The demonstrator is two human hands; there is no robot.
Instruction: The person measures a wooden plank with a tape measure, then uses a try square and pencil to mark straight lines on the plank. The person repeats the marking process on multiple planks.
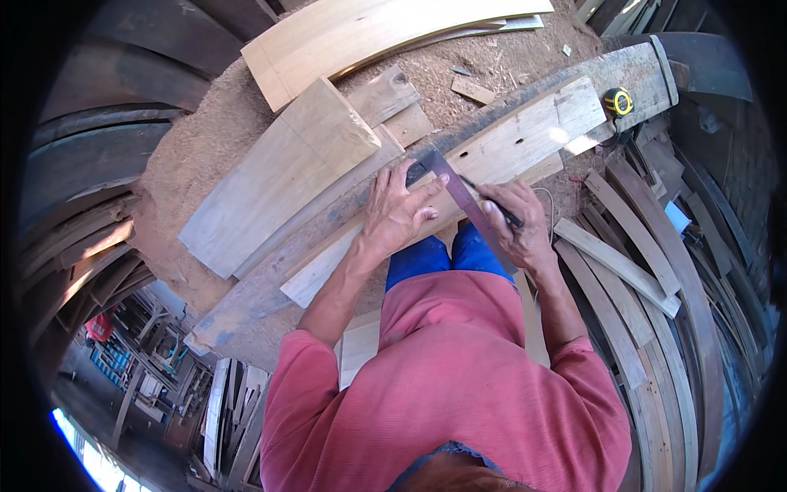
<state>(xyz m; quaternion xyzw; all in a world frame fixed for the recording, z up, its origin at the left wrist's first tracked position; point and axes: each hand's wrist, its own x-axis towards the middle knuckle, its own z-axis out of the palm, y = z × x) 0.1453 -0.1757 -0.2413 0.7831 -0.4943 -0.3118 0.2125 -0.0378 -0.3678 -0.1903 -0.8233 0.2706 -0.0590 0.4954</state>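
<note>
A pale wooden board [525, 139] with small dark slots lies across the bench in front of me. Over it rests a metal square [466, 199], its flat blade pointing toward my body. My left hand [399, 209] grips the square near its corner, thumb on the blade and fingers at the far edge. Pinched in my right hand [522, 223] is a black pen-like marking tool [502, 210], its tip beside the blade on the board. Part of the board is hidden under my left hand and the square.
Thick pale planks [283, 176] lie beyond my left hand. A large curved board [369, 37] rests farther off on sawdust [193, 156]. At the bench's right end stands a yellow and black tape measure [618, 102]. Long curved timbers [639, 275] crowd my right side.
</note>
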